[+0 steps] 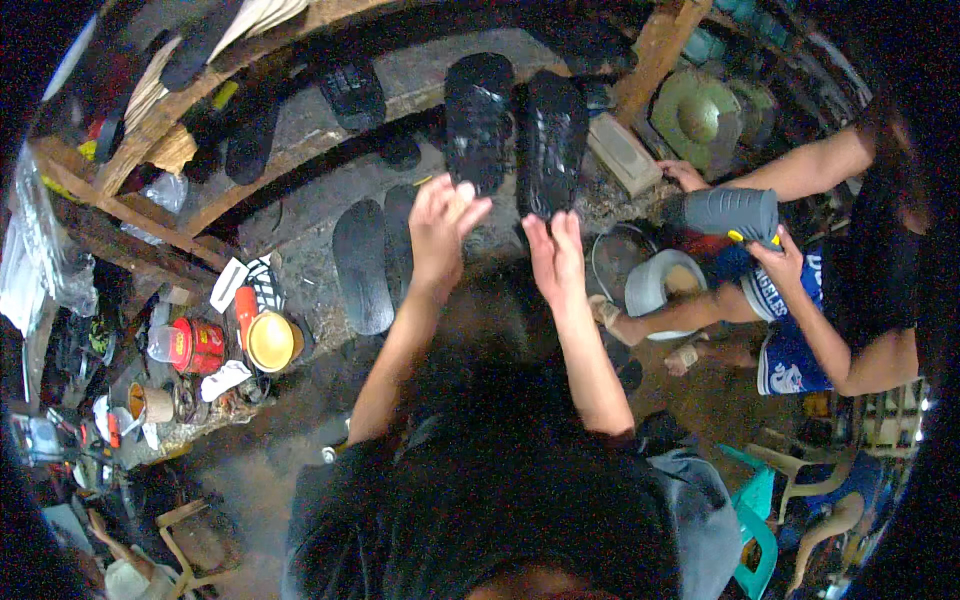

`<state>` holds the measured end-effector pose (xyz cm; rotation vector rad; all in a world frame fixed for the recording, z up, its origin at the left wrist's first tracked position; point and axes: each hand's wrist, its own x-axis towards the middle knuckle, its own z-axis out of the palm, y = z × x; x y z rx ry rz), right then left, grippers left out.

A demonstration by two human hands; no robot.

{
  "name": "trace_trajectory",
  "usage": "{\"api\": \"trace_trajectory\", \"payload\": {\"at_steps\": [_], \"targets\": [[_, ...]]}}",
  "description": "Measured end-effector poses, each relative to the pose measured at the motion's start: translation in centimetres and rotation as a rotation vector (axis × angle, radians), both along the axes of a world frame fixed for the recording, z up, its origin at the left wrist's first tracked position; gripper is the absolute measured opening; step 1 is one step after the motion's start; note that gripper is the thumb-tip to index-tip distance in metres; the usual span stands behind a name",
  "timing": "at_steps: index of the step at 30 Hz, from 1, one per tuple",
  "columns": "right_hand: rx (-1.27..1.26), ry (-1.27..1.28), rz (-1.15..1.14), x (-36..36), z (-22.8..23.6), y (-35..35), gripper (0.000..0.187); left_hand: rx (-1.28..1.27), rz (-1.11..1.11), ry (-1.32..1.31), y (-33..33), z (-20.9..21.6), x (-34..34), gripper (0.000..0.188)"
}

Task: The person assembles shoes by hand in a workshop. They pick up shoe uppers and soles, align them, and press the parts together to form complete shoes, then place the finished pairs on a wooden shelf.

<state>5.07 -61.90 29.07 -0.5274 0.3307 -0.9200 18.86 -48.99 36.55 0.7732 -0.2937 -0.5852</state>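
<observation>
Two glossy black slippers stand side by side at the far edge of the bench, a left slipper (478,115) and a right slipper (553,140). Just below the left one is my left hand (442,220), its fingers loosely curled and apart, with nothing visible in it. My right hand (556,255) has its fingers stretched out, their tips at the near end of the right slipper; whether they touch it I cannot tell. To the left of my left forearm lies a flat black sole (361,265), and another dark sole is partly hidden behind that hand.
At right a co-worker's hand (783,258) holds a grey shoe-shaped form (728,215). Near it are a pale block (625,153) and a white bucket (662,290). A red can (197,345) and a yellow cup (271,341) stand on the left. Wooden beams (145,245) frame the bench.
</observation>
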Motion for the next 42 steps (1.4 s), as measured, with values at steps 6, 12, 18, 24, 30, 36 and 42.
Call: {"api": "trace_trajectory", "payload": {"at_steps": [6,12,18,24,30,36,42], "targets": [[0.154,0.063,-0.038,-5.7,-8.5,3.8,0.016,0.236,-0.060,0.221,2.2,-8.3,-6.4,0.034],[0.120,0.159,-0.099,-4.7,-8.9,3.4,0.025,0.240,0.000,0.237,0.0,-9.7,-7.7,0.039],[0.022,0.271,-0.071,-4.1,-7.8,4.4,0.042,0.232,-0.033,0.264,0.1,-8.8,-8.1,0.040],[0.293,0.306,0.286,-8.6,-14.0,8.0,0.042,0.509,-0.213,0.056,7.2,-6.2,-8.2,0.035],[0.210,0.667,0.602,-11.3,-22.8,10.2,0.041,0.796,0.070,-0.535,14.8,-3.3,-5.5,0.028],[0.141,0.786,0.648,-11.6,-24.9,9.6,0.040,1.428,0.549,-0.971,17.4,-5.7,0.1,0.087],[0.108,0.858,0.613,-13.0,-25.2,8.9,0.039,1.484,0.529,-1.023,16.8,-7.1,-0.6,0.097]]}}
